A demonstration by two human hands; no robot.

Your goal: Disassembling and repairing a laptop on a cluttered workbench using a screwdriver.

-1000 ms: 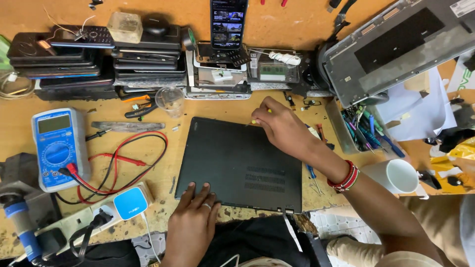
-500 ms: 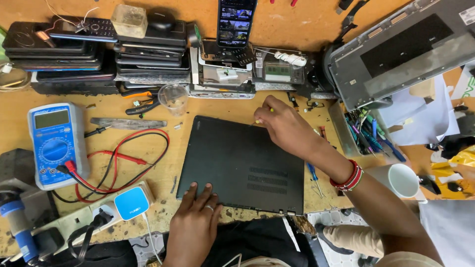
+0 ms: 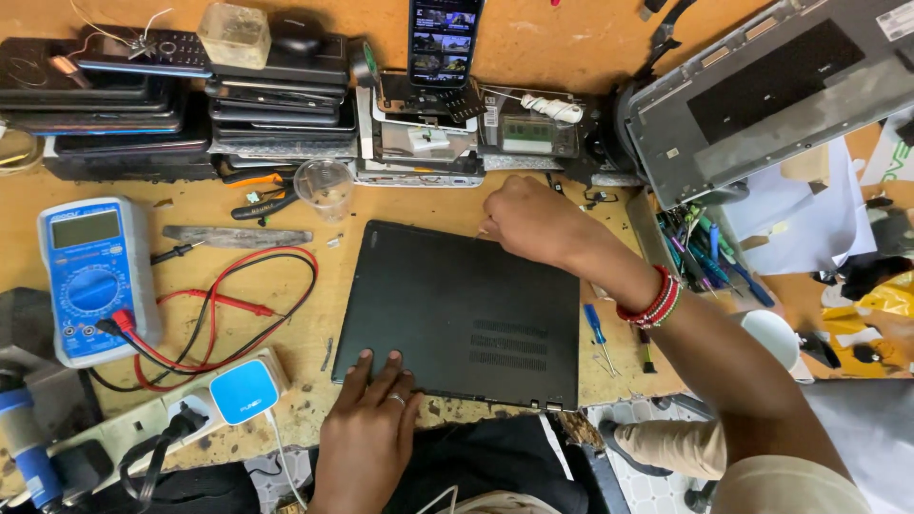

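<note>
With our left hand [image 3: 371,419] pressed flat on the near edge of the upturned black laptop [image 3: 462,309] lying mid-bench and our right hand [image 3: 524,219] curled closed at its far edge, a slip there could gouge the bottom cover.

A worn, scratched wooden worktop [image 3: 286,314] fills the view under even light; patterned tiled floor [image 3: 647,490] shows beyond its chipped near edge.

Bright, even light; edges perhaps warped.
</note>
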